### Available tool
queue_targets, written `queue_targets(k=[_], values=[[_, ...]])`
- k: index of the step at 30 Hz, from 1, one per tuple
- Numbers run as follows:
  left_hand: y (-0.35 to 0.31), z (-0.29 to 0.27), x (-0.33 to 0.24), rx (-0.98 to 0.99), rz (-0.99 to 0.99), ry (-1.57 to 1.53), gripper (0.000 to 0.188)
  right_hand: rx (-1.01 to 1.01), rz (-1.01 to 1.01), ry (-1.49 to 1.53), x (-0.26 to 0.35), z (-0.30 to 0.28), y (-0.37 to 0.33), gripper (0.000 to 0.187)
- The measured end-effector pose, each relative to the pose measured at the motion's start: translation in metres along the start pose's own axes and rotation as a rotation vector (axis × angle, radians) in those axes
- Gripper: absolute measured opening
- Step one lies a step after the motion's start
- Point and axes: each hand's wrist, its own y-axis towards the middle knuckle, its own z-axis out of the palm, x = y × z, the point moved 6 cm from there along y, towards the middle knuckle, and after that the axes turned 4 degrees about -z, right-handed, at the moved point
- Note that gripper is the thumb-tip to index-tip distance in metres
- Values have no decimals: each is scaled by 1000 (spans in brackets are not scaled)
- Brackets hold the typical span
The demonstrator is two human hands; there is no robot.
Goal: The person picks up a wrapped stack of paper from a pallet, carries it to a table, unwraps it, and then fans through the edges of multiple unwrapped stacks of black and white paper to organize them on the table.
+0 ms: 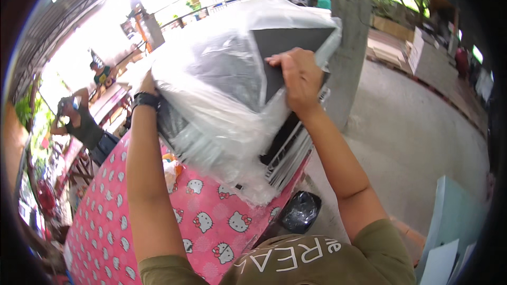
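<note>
A large clear plastic bag (222, 89) is draped, crumpled, over a bulky dark item on the table. At its right, the bag's opening leaves a flat dark grey panel (296, 39) bare. My right hand (303, 79) is closed at this opening, fingers curled against the plastic's edge over the panel. My left hand (147, 85), with a black band at the wrist, is against the wrapped item's left side; glare and plastic hide its fingers. Under the bag's right edge, a stack of thin pale and black edges (288, 153) shows.
The table wears a pink cat-print cover (206, 219). A small orange-and-white packet (171, 171) lies near my left forearm. A black plastic-wrapped bundle (300, 212) sits below the table's right edge. Beyond stands a concrete pillar (351, 37). Another person (87, 124) is at the left.
</note>
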Motion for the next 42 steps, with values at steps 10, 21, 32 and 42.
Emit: queue_targets(k=[10, 21, 32, 42], values=[[-41, 84, -19, -182, 235, 300, 45, -84, 37, -177, 16, -78, -61, 16], [-318, 216, 42, 356, 246, 67, 58, 498, 2868, -561, 473, -442, -662, 34], [-590, 384, 95, 2162, -413, 36, 63, -670, 2639, -588, 643, -387, -678, 39], [-622, 645, 258, 2047, -81, 634, 54, -648, 2514, -565, 530, -554, -689, 40]])
